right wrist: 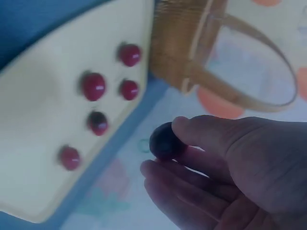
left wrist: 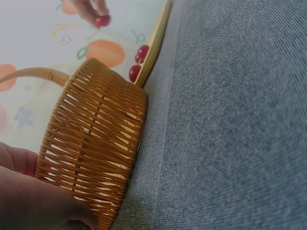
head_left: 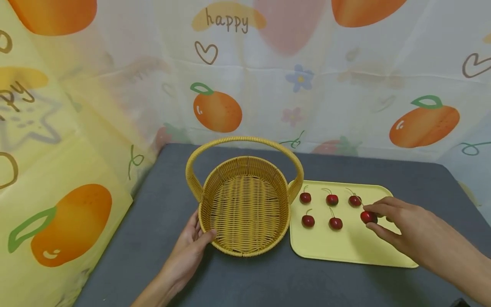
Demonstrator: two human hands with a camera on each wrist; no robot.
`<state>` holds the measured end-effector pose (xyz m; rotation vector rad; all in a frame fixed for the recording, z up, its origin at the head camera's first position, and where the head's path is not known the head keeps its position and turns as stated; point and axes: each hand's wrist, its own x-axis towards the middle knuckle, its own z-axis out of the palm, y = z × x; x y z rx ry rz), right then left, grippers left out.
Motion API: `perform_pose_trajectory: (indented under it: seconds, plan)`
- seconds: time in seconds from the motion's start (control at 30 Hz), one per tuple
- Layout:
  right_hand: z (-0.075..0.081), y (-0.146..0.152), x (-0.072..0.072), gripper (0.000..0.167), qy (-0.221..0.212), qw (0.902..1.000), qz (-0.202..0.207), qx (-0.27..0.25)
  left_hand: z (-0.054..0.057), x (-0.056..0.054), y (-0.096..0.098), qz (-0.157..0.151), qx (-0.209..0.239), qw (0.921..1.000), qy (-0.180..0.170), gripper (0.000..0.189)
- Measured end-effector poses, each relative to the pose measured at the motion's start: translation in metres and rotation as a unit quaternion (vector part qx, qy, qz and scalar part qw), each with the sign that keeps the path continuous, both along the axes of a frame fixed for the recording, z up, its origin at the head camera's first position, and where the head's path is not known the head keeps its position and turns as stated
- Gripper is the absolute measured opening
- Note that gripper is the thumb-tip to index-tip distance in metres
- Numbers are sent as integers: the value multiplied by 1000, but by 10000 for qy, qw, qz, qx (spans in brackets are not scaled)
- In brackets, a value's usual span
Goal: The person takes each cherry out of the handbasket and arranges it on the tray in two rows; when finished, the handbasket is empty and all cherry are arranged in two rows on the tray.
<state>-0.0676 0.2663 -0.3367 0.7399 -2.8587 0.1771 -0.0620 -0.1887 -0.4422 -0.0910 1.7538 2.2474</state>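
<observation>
A round yellow wicker basket (head_left: pixel 245 213) with an arched handle stands on the dark table, nothing inside it. My left hand (head_left: pixel 189 243) grips its near left rim, thumb over the edge and fingers behind the wall. Between thumb and fingers my right hand (head_left: pixel 410 226) pinches a dark red cherry (head_left: pixel 368 217), held above the tray in the right wrist view. Several other cherries (head_left: pixel 335 223) with stems lie in two rows on the yellow tray (head_left: pixel 318 249) to the basket's right. In the left wrist view the basket's woven side (left wrist: pixel 91 139) fills the left part.
The dark grey tabletop (head_left: pixel 245 283) runs under basket and tray. A fruit-printed cloth (head_left: pixel 253 98) hangs behind the table, and another yellowish printed sheet (head_left: pixel 126 123) stands along the left side. The basket's handle (head_left: pixel 244 139) rises toward the back.
</observation>
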Motion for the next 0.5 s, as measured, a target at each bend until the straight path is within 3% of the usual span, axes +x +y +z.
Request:
perform_pose_trajectory:
  seconds: [0.3, 0.5]
  plan:
    - [-34, 18, -12, 21, -1067, 9921, -591, 311, -1, -1, 0, 11, -60, 10000, -2, 89]
    - [-52, 23, -16, 19, -1245, 9890, -668, 433, -2, 0, -1, -4, -61, 10000, 27, 89]
